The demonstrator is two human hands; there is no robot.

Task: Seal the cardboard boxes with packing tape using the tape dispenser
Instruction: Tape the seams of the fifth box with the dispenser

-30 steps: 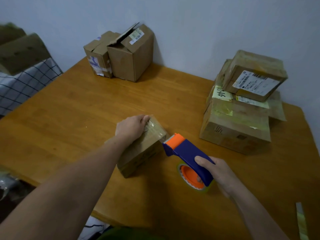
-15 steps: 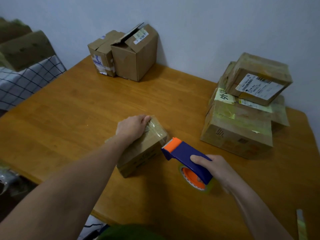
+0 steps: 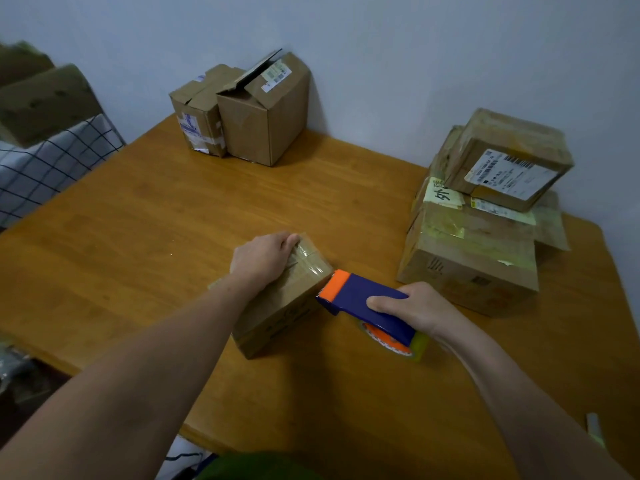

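Note:
A small cardboard box (image 3: 277, 306) lies near the middle of the wooden table (image 3: 173, 237), with clear tape across its top. My left hand (image 3: 263, 258) rests on the box's top, fingers curled over its far edge. My right hand (image 3: 412, 310) grips a blue tape dispenser (image 3: 360, 299) with an orange blade end and an orange tape roll. The dispenser's blade end is at the box's right top edge.
Two brown boxes (image 3: 256, 112) stand at the back by the wall, the right one with a raised flap. A stack of taped boxes (image 3: 485, 216) sits at the right. A checked cloth (image 3: 45, 161) lies off the table's left. A tape strip (image 3: 594, 431) lies at the front right.
My right hand has lifted the dispenser a little and moved along its body toward the blade end. The left hand and the box have stayed put.

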